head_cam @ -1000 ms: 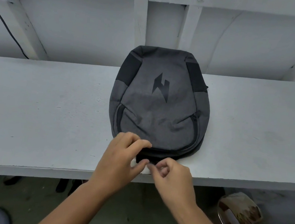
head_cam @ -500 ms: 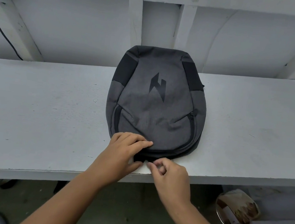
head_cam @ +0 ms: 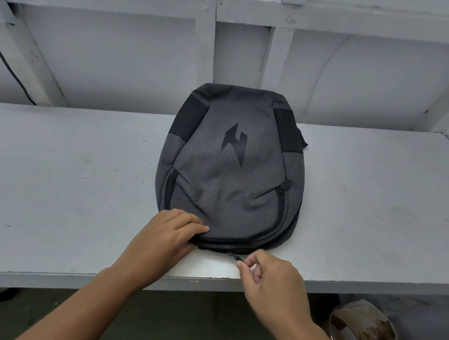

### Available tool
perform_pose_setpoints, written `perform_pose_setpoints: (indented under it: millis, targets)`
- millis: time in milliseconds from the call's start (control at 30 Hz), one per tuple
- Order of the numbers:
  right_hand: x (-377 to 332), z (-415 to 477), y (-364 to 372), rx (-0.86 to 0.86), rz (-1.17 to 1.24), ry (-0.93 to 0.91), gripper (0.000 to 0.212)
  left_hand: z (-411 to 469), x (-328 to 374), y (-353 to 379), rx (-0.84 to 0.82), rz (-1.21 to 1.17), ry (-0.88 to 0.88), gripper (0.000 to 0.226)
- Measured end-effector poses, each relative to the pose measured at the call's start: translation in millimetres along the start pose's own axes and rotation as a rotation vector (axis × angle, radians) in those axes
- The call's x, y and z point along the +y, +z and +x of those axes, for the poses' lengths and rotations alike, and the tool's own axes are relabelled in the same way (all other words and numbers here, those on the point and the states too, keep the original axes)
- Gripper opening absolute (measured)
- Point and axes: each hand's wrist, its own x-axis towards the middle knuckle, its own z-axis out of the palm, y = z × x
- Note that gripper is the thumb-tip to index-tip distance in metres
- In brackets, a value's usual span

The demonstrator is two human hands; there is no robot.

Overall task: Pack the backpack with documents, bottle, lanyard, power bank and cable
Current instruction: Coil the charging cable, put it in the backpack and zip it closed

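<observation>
Broad, pale grey painted surface (head_cam: 62, 179), scuffed and speckled, spanning the whole view from left edge to right, backed by a white framed wall (head_cam: 118, 60) with upright and slanted battens. Lying flat on the surface near the middle, closer to the front edge than to the side edges: dark grey backpack (head_cam: 231, 176), front panel up, far end touching the wall, near end just short of the front edge. Black angular logo (head_cam: 234, 144) printed on the upper centre of the panel, black patches at both far shoulders, a curved front-pocket zip running down the right side. Thin dark cable (head_cam: 6, 61) hanging diagonally down the wall near the surface's far left corner. Below the front edge at lower right, a round container with brownish contents (head_cam: 361, 333), blurred, kind not clear. Left hand (head_cam: 166, 243) laid over the near left end of the backpack, fingers curled flat on top of the fabric, thumb tucked under the rim, pinning that end down. Right hand (head_cam: 274, 284) at the front edge just right of centre, fingers bent in, thumb and forefinger pinched onto the small black zipper pull (head_cam: 237, 258) at the backpack's near end.
</observation>
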Motion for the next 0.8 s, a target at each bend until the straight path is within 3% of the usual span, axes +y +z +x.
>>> perform_pose_setpoints:
  millis: [100,367,467,567,700,800]
  targets:
    - [6,5,-12,-0.022,-0.032,0.02,0.017,-5,-18,-4,0.044,0.006,0.027,0.028]
    - [15,32,-38,-0.011,-0.115,0.051,0.02,-25,-49,-27,0.047,0.04,-0.001,0.03]
    - [11,36,-42,-0.058,-0.157,0.019,0.018,-40,-65,-34,0.08,0.016,-0.033,0.041]
    - [-1,30,-38,-0.117,-0.156,-0.045,0.017,-54,-93,-37,0.083,0.047,-0.071,0.012]
    - [-20,27,-24,-0.155,-0.111,-0.109,0.018,-60,-137,-40,0.072,0.06,-0.263,0.031]
    - [-41,32,-9,-0.17,-0.083,-0.163,0.019,-53,-137,-49,0.258,-0.137,-0.613,0.039]
